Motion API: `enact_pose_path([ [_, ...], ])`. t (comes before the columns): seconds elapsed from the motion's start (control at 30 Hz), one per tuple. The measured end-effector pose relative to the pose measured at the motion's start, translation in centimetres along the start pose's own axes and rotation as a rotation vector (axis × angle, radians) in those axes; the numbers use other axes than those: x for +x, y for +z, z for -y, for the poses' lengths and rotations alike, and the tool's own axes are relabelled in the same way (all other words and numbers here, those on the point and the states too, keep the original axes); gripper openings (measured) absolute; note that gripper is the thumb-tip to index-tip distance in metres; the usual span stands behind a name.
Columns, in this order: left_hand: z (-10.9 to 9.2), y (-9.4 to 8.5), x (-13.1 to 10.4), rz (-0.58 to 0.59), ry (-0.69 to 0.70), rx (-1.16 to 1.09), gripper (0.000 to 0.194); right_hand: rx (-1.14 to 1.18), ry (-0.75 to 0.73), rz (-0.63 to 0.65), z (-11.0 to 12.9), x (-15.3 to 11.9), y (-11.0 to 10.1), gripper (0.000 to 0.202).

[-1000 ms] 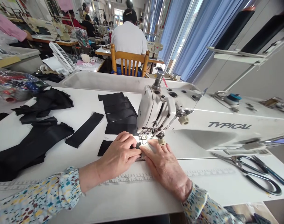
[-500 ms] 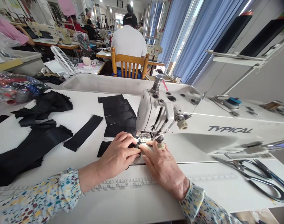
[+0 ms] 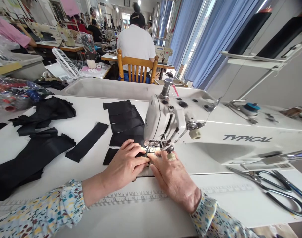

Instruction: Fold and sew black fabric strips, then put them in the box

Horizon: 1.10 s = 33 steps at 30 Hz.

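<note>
A white sewing machine marked TYPICAL stands over the work, its presser foot just beyond my fingertips. My left hand is closed on a black fabric piece, whose left end shows beside my knuckles and whose rest is mostly hidden. From the right, my right hand meets it, thumb and fingers gathered on the same fabric at the foot. The fingertips of both hands nearly touch. Behind my left hand lie several overlapping black fabric pieces, running up to the machine head.
A loose black strip and heaped black cloth lie leftward. Scissors rest at the right. A printed ruler runs along the front. Thread cones stand above. Ahead, a person in white sits on a wooden chair.
The view has shifted very slightly, so the table things sit a little further left. Both hands keep nearly the same place at the presser foot.
</note>
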State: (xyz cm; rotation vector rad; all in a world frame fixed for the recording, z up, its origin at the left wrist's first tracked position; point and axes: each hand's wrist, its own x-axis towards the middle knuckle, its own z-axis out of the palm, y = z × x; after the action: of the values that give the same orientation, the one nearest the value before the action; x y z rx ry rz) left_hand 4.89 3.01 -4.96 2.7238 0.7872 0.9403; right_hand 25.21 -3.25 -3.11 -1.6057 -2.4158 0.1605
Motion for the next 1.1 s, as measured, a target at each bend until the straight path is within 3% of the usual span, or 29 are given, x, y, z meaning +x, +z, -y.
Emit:
enact_pose_path([
  [1.1,0.07,-0.06,-0.46,0.024,0.003,0.102,0.02,-0.017,-0.061,-0.105,0.31,0.21,0.68,0.037],
])
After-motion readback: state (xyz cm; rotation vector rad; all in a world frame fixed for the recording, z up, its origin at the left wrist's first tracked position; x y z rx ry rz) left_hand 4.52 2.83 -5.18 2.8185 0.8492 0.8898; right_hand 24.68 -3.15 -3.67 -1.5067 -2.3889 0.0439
